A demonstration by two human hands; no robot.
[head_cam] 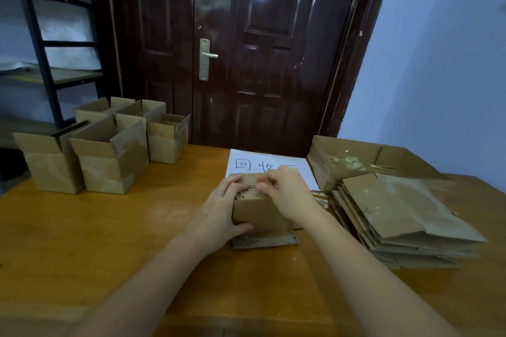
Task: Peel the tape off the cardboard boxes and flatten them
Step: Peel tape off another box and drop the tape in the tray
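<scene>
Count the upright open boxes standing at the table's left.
5: two in front, one right of them, two behind. More may be hidden behind.

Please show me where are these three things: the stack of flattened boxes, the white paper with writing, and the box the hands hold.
stack of flattened boxes (405, 213): head view, on the top sheet.
white paper (273, 163): head view, on its bare upper part.
held box (260, 212): head view, on its near side wall.

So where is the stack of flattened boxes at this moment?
In the head view the stack of flattened boxes lies on the right side of the wooden table, just right of the person's right hand and in front of the shallow cardboard tray.
</scene>
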